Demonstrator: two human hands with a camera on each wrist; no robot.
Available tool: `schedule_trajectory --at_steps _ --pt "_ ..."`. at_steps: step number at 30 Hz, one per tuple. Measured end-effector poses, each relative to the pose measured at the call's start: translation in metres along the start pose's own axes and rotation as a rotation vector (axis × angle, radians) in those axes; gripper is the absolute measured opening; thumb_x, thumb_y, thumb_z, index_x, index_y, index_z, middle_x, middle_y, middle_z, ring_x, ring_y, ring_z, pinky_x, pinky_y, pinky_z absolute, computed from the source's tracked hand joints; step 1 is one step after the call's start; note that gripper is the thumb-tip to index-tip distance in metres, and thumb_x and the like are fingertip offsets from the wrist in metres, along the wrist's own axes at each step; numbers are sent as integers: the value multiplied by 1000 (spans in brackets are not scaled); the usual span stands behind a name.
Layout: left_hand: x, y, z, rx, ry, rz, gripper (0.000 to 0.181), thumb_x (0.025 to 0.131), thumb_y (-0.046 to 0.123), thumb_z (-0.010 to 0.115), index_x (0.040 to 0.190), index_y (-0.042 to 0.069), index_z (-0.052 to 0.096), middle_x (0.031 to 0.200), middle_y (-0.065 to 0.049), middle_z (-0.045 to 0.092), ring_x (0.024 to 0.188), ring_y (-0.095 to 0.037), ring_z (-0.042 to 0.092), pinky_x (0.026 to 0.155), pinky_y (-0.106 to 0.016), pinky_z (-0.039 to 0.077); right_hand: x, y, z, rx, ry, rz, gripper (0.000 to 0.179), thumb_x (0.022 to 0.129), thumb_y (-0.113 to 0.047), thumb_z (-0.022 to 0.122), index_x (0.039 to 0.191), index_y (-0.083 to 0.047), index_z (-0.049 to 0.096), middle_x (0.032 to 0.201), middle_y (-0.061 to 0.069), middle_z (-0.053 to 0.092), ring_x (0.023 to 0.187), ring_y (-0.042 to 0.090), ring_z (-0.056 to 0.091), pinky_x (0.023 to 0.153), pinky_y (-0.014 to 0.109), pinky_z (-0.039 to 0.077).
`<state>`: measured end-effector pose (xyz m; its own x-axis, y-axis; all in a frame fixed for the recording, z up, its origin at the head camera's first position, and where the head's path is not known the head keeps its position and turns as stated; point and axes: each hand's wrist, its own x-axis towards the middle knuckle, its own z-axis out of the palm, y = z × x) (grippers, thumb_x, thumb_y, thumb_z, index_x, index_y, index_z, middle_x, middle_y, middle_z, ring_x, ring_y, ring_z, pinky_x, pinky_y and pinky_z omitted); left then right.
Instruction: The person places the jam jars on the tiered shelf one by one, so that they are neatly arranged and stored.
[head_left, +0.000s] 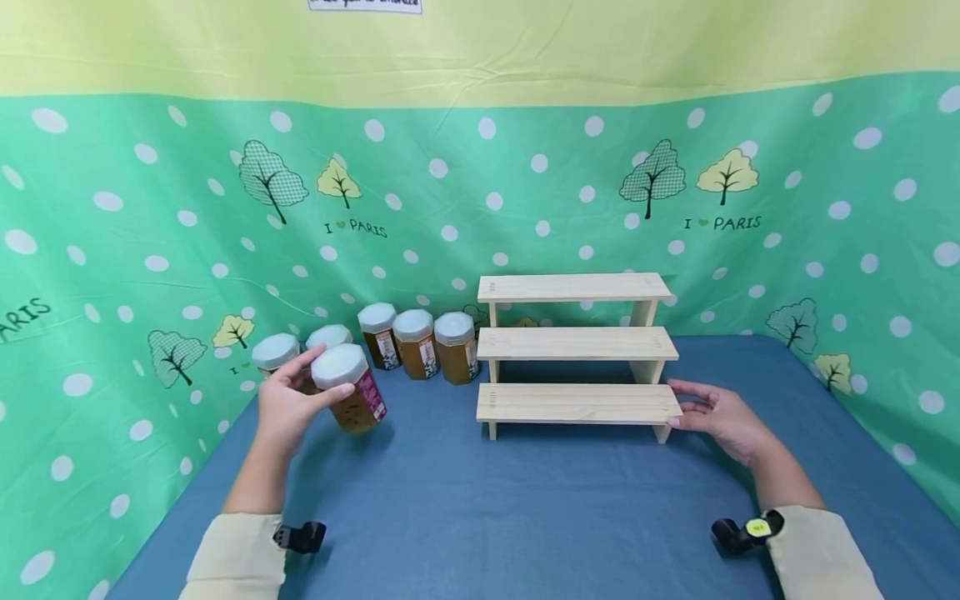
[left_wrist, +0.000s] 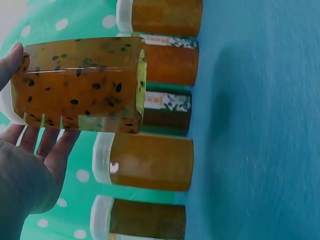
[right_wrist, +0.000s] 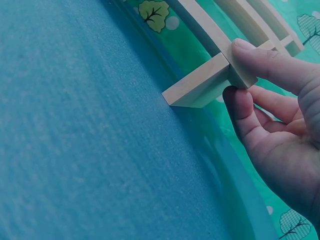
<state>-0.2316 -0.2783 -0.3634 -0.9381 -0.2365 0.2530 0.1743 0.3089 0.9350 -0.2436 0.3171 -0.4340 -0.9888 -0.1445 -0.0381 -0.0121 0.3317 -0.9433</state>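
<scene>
My left hand (head_left: 288, 406) grips a jar (head_left: 360, 410) by its upper part, thumb on one side and fingers on the other. The jar has a white lid and a purple label. In the left wrist view the jar (left_wrist: 80, 85) shows amber contents with dark seeds, and it is held above the blue cloth. My right hand (head_left: 727, 421) pinches the right end of the lowest step of a three-step wooden shelf (head_left: 577, 403). In the right wrist view the thumb lies on top of the board (right_wrist: 212, 30) and a finger is under it.
Three white-lidded jars (head_left: 455, 354) stand in a row left of the shelf. Two more jars (head_left: 276, 350) stand behind my left hand, partly hidden. Blue cloth (head_left: 510, 517) covers the table. A green dotted curtain (head_left: 450, 192) hangs behind and at both sides.
</scene>
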Motion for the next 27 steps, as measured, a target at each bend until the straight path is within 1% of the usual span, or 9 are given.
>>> schedule_trajectory --at_steps 2,4,8,10,12,15,20,24,27 --pt "0 2 4 4 -5 2 79 74 15 87 143 7 50 128 -13 57 106 -10 55 80 -13 49 0 0 0 -2 -1 0 82 83 -15 78 147 9 32 132 32 50 96 7 63 80 23 52" --pt "0 3 7 -7 -12 18 77 75 14 87 142 6 50 127 -11 57 106 -11 54 79 -14 49 0 0 0 -4 -3 -1 82 84 -16 78 147 9 32 132 32 50 97 7 63 81 23 52" --pt "2 5 16 -59 -12 67 73 74 7 86 139 2 53 121 -3 59 105 -13 54 77 -15 50 0 -1 0 1 -6 0 82 84 -15 78 147 9 32 132 33 50 97 7 63 81 23 52" --pt "3 6 20 -65 -15 87 71 74 6 85 138 1 53 118 1 59 105 -14 55 77 -16 50 0 -1 0 -2 -4 2 82 84 -15 78 147 9 32 132 32 50 97 7 63 81 23 52" --pt "3 7 23 -60 -19 95 70 75 7 85 138 1 54 116 2 60 104 -15 55 77 -16 51 0 -1 1 -11 -3 3 82 84 -16 78 147 8 33 132 31 51 96 7 63 80 23 52" --pt "3 10 27 -48 -35 96 70 76 10 85 138 4 54 117 -1 59 103 -15 56 77 -16 51 0 -3 3 -17 -10 -10 81 84 -16 78 146 9 33 134 32 49 98 8 62 80 24 52" --pt "3 15 35 -16 -62 98 72 76 17 86 139 6 54 124 -10 56 104 -16 55 77 -16 51 0 -5 4 -13 -16 -22 77 86 -15 75 145 11 33 138 34 44 99 8 60 81 23 51" --pt "5 19 44 -23 -85 95 73 76 22 86 140 8 54 127 -11 54 108 -19 52 78 -17 51 -2 -6 3 -19 -13 -23 75 87 -14 74 146 11 33 139 34 42 100 8 58 81 21 50" --pt "6 22 50 -46 -107 101 73 76 21 86 140 8 54 128 -12 54 110 -21 51 79 -17 51 -3 -7 2 -14 -13 -24 76 87 -14 74 146 11 32 139 34 42 99 7 58 81 21 51"
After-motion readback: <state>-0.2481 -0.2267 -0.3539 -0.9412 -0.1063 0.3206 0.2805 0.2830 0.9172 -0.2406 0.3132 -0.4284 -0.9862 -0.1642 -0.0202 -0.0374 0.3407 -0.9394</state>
